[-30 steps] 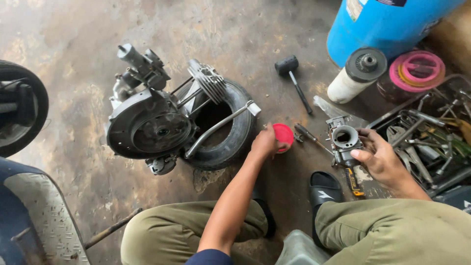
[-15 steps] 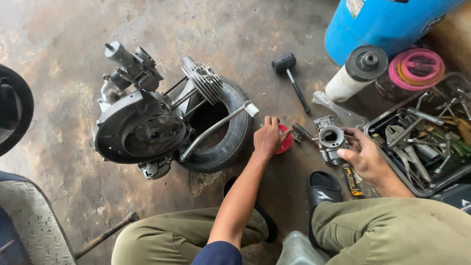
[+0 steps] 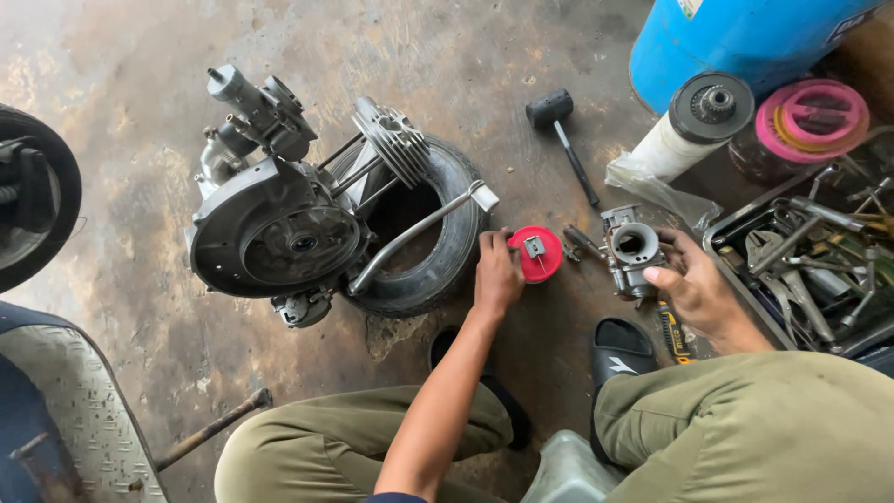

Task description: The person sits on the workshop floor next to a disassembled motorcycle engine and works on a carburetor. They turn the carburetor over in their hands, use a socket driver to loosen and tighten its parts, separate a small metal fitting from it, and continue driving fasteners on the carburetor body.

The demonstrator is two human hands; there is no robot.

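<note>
Right hand [image 3: 700, 296] grips the carburetor [image 3: 631, 251], fingers wrapped round the body, bore facing up, just off the concrete floor [image 3: 521, 56]. Left hand [image 3: 496, 275] is at the red round cap [image 3: 537, 253] on the floor, fingertips touching its left edge; fingers curled, but I can't tell if they've actually pinched anything. A small grey metal part [image 3: 535, 247] lies in the cap, which sits between the tyre [image 3: 438, 251] and the carburetor, close to both.

Doing this well, my read:
- Keep the carb bore up and level so nothing drops out or in.
- Use the cap as the parts dish; pick small bits with fingertips, one at a time, straight over the dish.
- Keep the floor grit off mating faces; don't set the carb down bore-first.

Count:
- 1 engine block [image 3: 279, 233], propped on 1 tyre; 1 finned cylinder [image 3: 396, 140] on its studs
- 1 carburetor, 1 red cap, 1 small part in it
- 1 black mallet [image 3: 559, 126]
- 1 blue drum [image 3: 745, 37]
- 1 white cylinder with black toothed end [image 3: 694, 126]
- 1 pink-lidded jar [image 3: 805, 116]
- 1 tool tray [image 3: 745, 224], wrenches inside, too tangled to count
- 1 yellow-handled tool [image 3: 672, 331] by the black sandal [image 3: 619, 346]
- 1 wooden handle [image 3: 209, 430] lower left
</note>
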